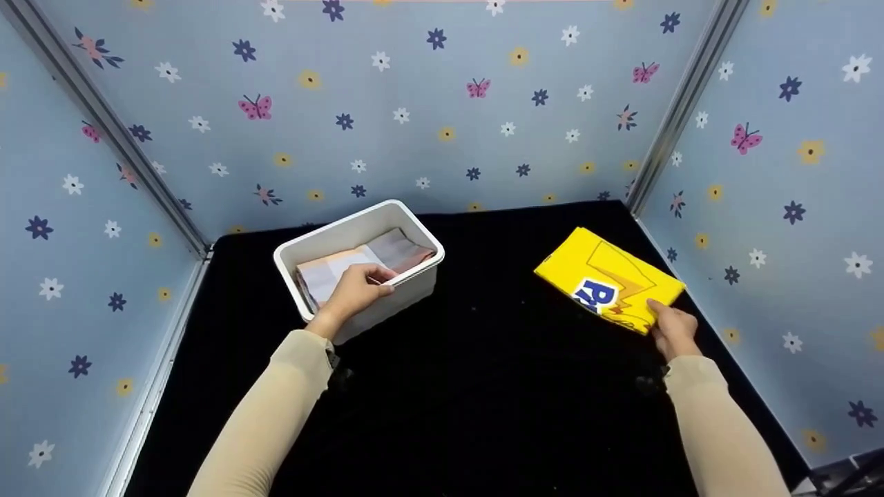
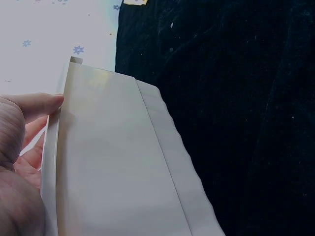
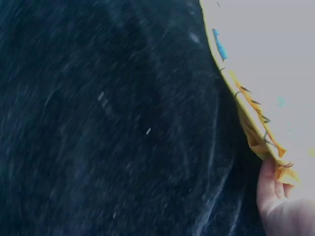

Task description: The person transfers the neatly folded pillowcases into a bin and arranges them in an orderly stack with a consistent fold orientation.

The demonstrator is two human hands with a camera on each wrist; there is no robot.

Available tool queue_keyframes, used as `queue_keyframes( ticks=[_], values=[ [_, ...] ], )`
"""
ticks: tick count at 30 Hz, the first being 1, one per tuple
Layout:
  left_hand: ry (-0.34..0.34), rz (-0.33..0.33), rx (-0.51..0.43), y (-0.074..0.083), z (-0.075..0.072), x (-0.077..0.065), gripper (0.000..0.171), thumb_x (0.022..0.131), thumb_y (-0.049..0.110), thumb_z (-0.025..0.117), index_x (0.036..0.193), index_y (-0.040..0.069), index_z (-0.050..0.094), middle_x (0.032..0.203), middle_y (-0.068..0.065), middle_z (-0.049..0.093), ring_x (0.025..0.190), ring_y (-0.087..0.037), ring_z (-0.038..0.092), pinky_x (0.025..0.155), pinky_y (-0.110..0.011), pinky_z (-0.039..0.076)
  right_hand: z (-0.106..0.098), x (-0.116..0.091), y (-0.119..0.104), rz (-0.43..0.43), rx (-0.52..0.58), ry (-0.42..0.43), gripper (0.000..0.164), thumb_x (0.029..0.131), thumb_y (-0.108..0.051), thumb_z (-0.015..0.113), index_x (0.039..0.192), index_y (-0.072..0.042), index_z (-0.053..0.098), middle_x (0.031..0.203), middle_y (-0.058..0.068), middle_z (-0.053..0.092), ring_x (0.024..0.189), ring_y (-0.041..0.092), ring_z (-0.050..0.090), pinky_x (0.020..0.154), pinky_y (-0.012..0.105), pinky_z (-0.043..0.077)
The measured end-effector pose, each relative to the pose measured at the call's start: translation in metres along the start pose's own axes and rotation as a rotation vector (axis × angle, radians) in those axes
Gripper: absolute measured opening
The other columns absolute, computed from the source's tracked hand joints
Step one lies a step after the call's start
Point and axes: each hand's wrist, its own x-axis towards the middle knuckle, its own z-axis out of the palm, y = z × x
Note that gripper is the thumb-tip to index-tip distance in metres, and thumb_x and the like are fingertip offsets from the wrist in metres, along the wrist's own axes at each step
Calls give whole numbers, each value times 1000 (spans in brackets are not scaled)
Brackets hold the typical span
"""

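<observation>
A white plastic bin (image 1: 387, 310) stands tilted at an angle on the left half of the table. My left hand (image 1: 359, 290) grips its near rim, thumb on the outside and fingers over the inner side. Inside the bin lie folded cloths (image 1: 338, 269) in white, peach and grey. On the right, my right hand (image 1: 673, 328) pinches the near corner of a folded yellow cloth (image 1: 573, 262), printed with blue letters and an orange pattern. In the right wrist view the fingers (image 3: 268, 182) lie under the edge of the cloth, whose upper face is washed out by glare.
Black fabric (image 1: 476, 400) covers the table. Light blue panels (image 1: 414, 83) with flowers and butterflies enclose it at the back and both sides, joined by metal corner posts (image 1: 680, 103). The bin is close to the back panel; the yellow cloth lies near the right panel.
</observation>
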Motion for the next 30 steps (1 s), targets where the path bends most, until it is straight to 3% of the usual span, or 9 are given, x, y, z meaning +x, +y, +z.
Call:
queue_keyframes(
  ticks=[2, 5, 8, 11, 20, 30],
  values=[
    [1, 2, -10, -1, 0, -1, 23, 90, -1, 79, 112, -5, 80, 105, -22, 81, 78, -4, 64, 75, -16, 51, 1, -2, -3, 65, 121, -46, 56, 105, -20, 71, 155, -14, 47, 120, -2, 65, 92, 7, 70, 77, 24, 63],
    [-4, 7, -11, -2, 0, -1, 23, 89, -1, 79, 112, -5, 80, 105, -21, 81, 79, -4, 64, 75, -16, 51, 1, -4, -7, 133, 189, -86, 39, 107, -24, 69, 142, -18, 51, 102, -3, 72, 91, 10, 74, 76, 27, 64],
    [0, 13, -12, -3, -1, 0, 22, 89, -1, 79, 111, -5, 80, 104, -21, 81, 80, -8, 66, 76, -17, 51, 3, -3, -9, 150, 218, -105, 33, 108, -22, 68, 137, -17, 52, 88, 0, 75, 82, 13, 76, 73, 28, 64],
    [3, 16, -11, -3, -2, 2, 22, 89, -1, 78, 111, -5, 80, 104, -21, 81, 82, -11, 67, 76, -16, 51, 6, -2, -12, 136, 215, -93, 39, 108, -18, 67, 143, -16, 52, 85, -1, 75, 81, 13, 75, 72, 28, 64],
    [10, 20, -5, -4, -3, 2, 22, 90, 0, 78, 111, -4, 80, 103, -19, 80, 82, -9, 66, 77, -16, 51, 17, 1, -17, 61, 151, -48, 61, 109, -14, 63, 165, -13, 40, 100, -7, 67, 86, 8, 69, 74, 25, 64],
    [-5, 6, 19, -2, -3, 1, 23, 91, 3, 78, 113, -4, 80, 105, -19, 81, 82, -7, 66, 79, -21, 52, 26, -7, -33, -26, 145, -200, 71, 113, -18, 56, 174, -18, 22, 125, -5, 58, 102, 9, 66, 78, 27, 63]
  ],
)
